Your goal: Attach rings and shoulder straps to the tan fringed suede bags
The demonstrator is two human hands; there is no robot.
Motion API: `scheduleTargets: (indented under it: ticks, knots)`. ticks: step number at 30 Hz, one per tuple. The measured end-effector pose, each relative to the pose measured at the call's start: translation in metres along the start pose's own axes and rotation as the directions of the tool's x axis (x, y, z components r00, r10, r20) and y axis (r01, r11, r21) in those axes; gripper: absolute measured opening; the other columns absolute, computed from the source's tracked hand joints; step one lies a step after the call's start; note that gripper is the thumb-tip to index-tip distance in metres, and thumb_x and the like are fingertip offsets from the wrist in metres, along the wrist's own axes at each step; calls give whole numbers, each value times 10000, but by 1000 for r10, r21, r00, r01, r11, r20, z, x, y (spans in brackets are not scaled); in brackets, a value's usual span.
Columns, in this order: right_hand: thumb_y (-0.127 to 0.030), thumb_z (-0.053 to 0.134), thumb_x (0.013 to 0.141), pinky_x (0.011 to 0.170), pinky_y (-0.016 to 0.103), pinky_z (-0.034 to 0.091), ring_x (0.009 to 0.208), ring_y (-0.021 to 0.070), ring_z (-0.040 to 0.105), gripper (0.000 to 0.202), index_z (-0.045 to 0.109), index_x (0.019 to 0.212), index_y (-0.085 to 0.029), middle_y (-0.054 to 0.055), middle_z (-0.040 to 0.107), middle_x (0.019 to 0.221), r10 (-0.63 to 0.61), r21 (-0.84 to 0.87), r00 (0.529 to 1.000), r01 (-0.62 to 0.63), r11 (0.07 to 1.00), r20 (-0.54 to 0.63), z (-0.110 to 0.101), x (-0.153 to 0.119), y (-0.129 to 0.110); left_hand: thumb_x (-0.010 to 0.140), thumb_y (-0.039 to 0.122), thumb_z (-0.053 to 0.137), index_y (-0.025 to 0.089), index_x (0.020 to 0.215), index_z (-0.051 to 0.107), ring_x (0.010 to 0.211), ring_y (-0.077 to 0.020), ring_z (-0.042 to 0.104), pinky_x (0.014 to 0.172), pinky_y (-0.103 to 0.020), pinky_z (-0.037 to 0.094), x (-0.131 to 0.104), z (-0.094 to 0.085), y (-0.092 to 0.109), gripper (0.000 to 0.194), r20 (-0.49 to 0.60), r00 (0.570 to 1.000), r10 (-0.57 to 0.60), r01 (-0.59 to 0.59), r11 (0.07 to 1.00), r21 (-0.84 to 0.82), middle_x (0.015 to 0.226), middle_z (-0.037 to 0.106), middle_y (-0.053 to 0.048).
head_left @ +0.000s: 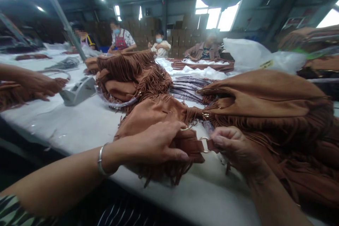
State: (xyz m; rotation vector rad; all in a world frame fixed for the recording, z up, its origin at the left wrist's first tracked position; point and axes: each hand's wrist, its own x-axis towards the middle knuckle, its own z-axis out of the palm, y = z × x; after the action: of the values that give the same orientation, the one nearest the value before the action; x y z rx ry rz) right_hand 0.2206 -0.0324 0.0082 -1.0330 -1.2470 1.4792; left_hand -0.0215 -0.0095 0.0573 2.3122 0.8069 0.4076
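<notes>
A brown fringed bag (150, 111) lies on the white table in front of me. My left hand (159, 143), with a silver bangle at the wrist, grips the side of this bag. Its thumb lies along a leather tab, while its other fingers are partly hidden on the far side. A gold-coloured metal ring (204, 144) joins the tab to a brown strap (212, 145). My right hand (235, 144) is closed, pinching that strap just right of the ring. Fringes hang below the bag onto the table.
Fringed brown bags (265, 95) are heaped at right, with another pile (127, 74) behind. A grey tape dispenser-like object (79, 91) stands left, near another person's hand (39, 83). Clear plastic (246, 54) and several people (120, 39) are across the white table (79, 123).
</notes>
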Motion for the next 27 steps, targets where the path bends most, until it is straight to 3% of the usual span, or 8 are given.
scheduleTargets:
  ticks: [4, 7, 10, 15, 19, 21, 23, 27]
  knots:
    - [-441, 730, 686, 432, 221, 194, 433, 64, 323, 337, 634, 621, -125, -19, 471, 488, 26, -106, 991, -13, 994, 128, 0, -6, -3, 812, 440, 614, 183, 942, 598, 779, -148, 558, 689, -249, 409, -10, 4, 14, 289, 28, 999, -15, 16, 1000, -26, 852, 634, -10]
    - [-414, 711, 715, 447, 220, 224, 460, 70, 348, 311, 651, 651, -115, -7, 497, 520, 35, -145, 980, -7, 989, 194, 2, -7, -1, 783, 461, 644, 161, 920, 570, 716, -127, 553, 639, -232, 412, -3, 13, 3, 337, 94, 994, -62, 83, 967, -241, 790, 623, -3]
    - [-402, 707, 708, 431, 218, 196, 443, 66, 335, 309, 627, 628, -114, -3, 513, 516, 30, -59, 976, -18, 998, 217, 6, -2, 7, 760, 362, 690, 147, 867, 549, 683, -99, 548, 615, -206, 419, 12, 19, -17, 278, 226, 972, 69, 53, 867, -495, 770, 612, 5]
    - [-487, 690, 673, 422, 225, 167, 418, 73, 300, 387, 564, 560, -139, -15, 471, 469, 19, 28, 967, -27, 999, 253, 12, 5, 16, 795, 318, 653, 127, 901, 595, 779, -126, 589, 727, -246, 472, 31, 22, -28, 226, 238, 952, 192, -48, 863, -502, 839, 635, -35]
    - [-436, 717, 679, 432, 217, 193, 436, 66, 297, 340, 616, 579, -128, -20, 459, 477, 9, -61, 977, 4, 998, 213, 6, -4, -1, 728, 498, 684, 162, 1202, 520, 1078, -235, 542, 951, -392, 428, 7, 9, -19, 604, 62, 995, 84, -76, 989, -129, 1166, 575, -115]
    - [-431, 723, 680, 424, 210, 205, 441, 68, 310, 315, 646, 595, -137, -20, 459, 481, 12, -141, 984, 13, 990, 179, 3, -11, -11, 566, 622, 745, 194, 1394, 312, 1293, -329, 351, 1065, -495, 299, -16, 3, -19, 1027, -43, 999, -14, 20, 991, 132, 1403, 380, -167]
    - [-421, 730, 672, 407, 204, 200, 435, 69, 322, 282, 684, 628, -146, -10, 487, 492, 51, -185, 968, -5, 983, 246, 4, -17, -19, 492, 661, 758, 197, 1462, 133, 1374, -382, 181, 1098, -559, 197, -37, 3, -25, 1243, 5, 997, -81, 76, 953, 293, 1498, 208, -195]
    - [-418, 716, 693, 440, 215, 284, 460, 82, 379, 268, 733, 687, -151, 13, 538, 541, 146, -228, 830, -24, 973, 538, 16, -22, -18, 604, 568, 737, 168, 1381, 290, 1293, -377, 333, 1056, -546, 261, -46, 17, -47, 981, 106, 992, -73, 18, 895, 446, 1400, 381, -191]
